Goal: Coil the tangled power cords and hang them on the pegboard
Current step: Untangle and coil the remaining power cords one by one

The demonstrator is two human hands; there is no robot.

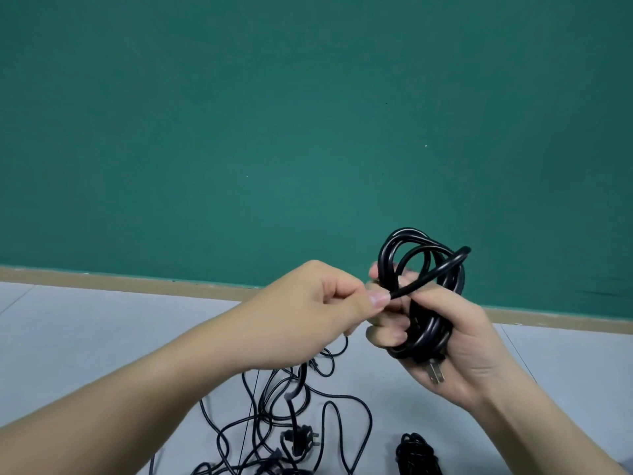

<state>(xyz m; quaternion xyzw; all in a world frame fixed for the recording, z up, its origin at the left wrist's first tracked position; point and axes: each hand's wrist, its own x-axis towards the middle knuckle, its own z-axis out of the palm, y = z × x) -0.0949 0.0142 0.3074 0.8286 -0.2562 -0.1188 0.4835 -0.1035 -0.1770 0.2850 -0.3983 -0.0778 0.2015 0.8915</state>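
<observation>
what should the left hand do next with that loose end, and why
Probably wrap the loose end around the coil. The right hand grips the bundled loops, the left hand pinches the free tail, and nothing binds the loops yet.

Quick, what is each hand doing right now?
Left hand: pinching the loose end of the cord.
Right hand: gripping the coiled part of the same cord.

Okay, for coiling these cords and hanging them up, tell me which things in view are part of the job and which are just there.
Part of the job:
- coiled cord, held in the right hand
- its loose end, pinched by the left hand
- tangled cords on the floor
- bundled cord at the bottom edge

Just there:
- green wall
- baseboard
- grey floor

No pegboard is in view.
</observation>
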